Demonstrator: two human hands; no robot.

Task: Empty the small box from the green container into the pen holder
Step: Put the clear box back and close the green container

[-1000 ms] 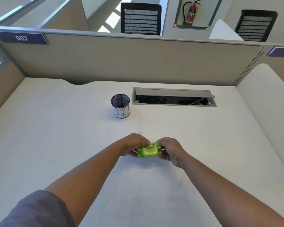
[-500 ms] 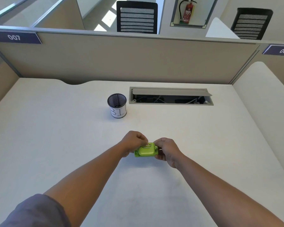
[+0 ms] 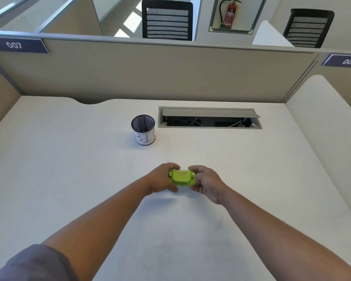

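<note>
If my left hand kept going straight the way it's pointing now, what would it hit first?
The left hand points rightward into the green container it already grips; beyond that, the right hand. Depth looks level.

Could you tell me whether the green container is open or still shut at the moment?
Shut, it seems: the green container shows an unbroken lid, with no gap or small box visible. The left hand and right hand grip its ends.
</note>
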